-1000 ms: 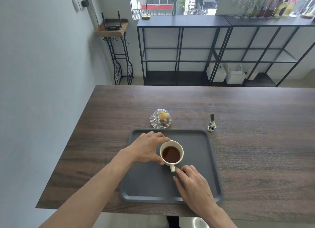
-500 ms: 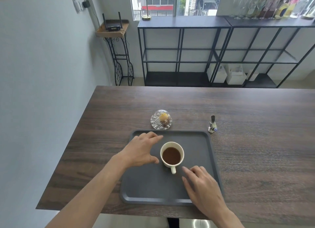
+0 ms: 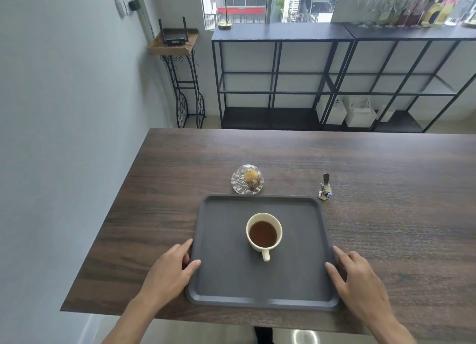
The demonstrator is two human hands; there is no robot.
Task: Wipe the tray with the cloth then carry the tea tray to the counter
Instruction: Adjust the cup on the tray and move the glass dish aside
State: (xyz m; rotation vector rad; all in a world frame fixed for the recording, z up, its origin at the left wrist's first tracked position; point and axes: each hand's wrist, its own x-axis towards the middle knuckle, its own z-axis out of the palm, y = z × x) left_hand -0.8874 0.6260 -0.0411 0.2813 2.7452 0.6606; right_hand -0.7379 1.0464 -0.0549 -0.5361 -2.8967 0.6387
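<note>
No cloth shows, so wiping looks finished; the left hand (image 3: 168, 271) and right hand (image 3: 356, 279), fingers loosely spread, clasp the side rims of the dark grey rectangular tray (image 3: 231, 279) carrying a cream cup of tea (image 3: 264, 232), unlifted from the dark wooden tabletop (image 3: 386, 228).

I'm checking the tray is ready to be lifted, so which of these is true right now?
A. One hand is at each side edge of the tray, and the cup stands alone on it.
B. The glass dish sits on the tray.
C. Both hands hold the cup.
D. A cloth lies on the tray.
A: the left hand and right hand flank the tray, with the cup untouched.
</note>
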